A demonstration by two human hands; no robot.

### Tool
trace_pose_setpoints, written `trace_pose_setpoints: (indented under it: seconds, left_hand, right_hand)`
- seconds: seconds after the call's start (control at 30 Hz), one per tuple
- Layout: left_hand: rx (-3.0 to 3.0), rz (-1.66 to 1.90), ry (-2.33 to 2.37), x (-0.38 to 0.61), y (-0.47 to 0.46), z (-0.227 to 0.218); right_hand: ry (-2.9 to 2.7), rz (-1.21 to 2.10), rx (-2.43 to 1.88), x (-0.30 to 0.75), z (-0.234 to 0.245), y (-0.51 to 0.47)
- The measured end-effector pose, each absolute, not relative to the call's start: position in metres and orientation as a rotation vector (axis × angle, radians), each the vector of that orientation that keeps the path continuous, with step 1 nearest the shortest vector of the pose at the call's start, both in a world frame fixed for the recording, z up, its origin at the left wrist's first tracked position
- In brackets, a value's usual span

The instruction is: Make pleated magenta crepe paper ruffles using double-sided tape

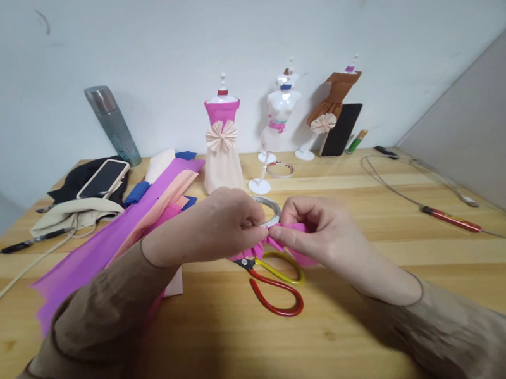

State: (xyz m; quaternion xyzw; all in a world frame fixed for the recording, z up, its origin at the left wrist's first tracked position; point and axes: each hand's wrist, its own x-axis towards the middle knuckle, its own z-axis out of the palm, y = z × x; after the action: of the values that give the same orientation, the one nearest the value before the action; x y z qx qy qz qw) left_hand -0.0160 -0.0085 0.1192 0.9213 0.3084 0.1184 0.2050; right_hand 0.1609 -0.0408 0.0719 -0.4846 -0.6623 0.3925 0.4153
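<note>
Both my hands meet over the middle of the wooden table (241,358). My left hand (210,225) and my right hand (322,233) pinch a small folded piece of pink crepe paper (299,252) between their fingertips, fingers closed on it. Directly under the hands lie scissors (276,288) with red and yellow handles. A roll of tape (270,206) sits just behind my hands, partly hidden.
Sheets of purple, pink and blue paper (111,237) lie at left. Three small mannequins stand at the back, one in a pink dress (223,146). A phone (102,178) on dark cloth, a steel flask (113,125), a pen (33,240) and a red-handled wire tool (450,219) are about.
</note>
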Motion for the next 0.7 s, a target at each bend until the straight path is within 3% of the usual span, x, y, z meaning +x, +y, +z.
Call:
trace_pose_setpoints:
  seconds: [0.17, 0.37, 0.47, 0.7]
  left_hand:
    - [2.465, 0.272, 0.868, -0.018, -0.003, 0.126]
    - [2.159, 0.299, 0.866, -0.030, 0.012, 0.124]
    - [1.970, 0.360, 0.834, -0.036, 0.021, 0.119]
    - [1.811, 0.351, 0.790, -0.033, 0.022, 0.113]
  right_hand:
    - [-1.764, 0.903, -1.134, 0.168, 0.076, -0.040]
    - [-1.839, -0.006, -0.742, 0.174, 0.067, -0.036]
    - [-1.957, -0.304, -0.550, 0.173, 0.066, -0.035]
    - [-2.015, -0.523, -0.592, 0.168, 0.057, -0.029]
